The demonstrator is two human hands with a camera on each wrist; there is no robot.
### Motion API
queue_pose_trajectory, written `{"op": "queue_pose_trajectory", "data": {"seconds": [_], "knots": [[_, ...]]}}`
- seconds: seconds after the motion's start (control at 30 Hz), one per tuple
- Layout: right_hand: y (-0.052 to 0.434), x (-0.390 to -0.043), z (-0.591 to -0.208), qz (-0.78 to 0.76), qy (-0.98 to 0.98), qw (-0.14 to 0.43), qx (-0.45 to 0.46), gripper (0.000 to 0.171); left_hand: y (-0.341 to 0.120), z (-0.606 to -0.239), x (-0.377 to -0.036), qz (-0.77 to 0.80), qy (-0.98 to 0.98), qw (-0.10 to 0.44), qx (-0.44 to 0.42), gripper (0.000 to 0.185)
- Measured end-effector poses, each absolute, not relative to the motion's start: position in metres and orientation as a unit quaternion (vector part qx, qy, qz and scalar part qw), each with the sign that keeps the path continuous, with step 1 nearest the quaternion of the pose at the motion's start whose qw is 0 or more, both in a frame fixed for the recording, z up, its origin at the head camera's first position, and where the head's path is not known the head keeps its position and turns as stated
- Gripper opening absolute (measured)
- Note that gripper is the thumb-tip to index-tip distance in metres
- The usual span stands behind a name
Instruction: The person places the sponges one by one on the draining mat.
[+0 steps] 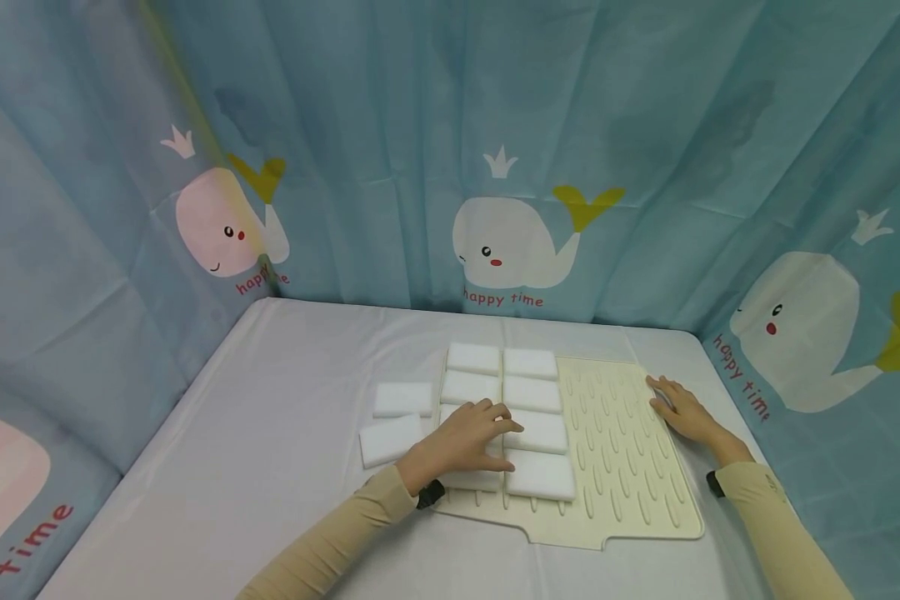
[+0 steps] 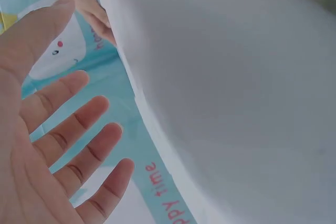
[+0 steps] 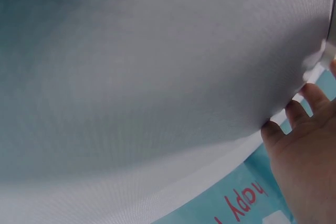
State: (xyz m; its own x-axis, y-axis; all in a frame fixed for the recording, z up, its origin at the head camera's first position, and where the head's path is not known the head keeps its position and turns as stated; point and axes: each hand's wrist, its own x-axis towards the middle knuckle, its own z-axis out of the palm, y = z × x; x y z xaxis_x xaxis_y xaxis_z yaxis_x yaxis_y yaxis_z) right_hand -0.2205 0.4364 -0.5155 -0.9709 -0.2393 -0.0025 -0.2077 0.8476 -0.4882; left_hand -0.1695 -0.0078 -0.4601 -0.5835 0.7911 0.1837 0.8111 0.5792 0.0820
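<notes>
Several white sponge blocks lie in two columns on the left part of a cream draining mat with raised ridges. My left hand hovers over the columns and hides part of the left one; its thumb and fingers are apart with nothing between them. In the left wrist view the fingers of the left hand are spread and bare. At the mat's right edge my right hand rests with its fingertips on the rim. The right wrist view shows the right hand with fingertips against the white surface.
Two more white sponge blocks lie on the white tablecloth left of the mat. A blue whale-print curtain hangs around the back and sides of the table. The mat's spout points toward the front.
</notes>
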Motion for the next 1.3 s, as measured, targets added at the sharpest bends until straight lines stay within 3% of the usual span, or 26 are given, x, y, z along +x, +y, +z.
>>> {"op": "queue_pose_trajectory", "data": {"seconds": [1.3], "knots": [[0.439,-0.223,-0.522,-0.243,0.962,0.012,-0.120,0.055,-0.116,-0.468,-0.219,-0.134,-0.929,0.043,-0.343,0.056]]}}
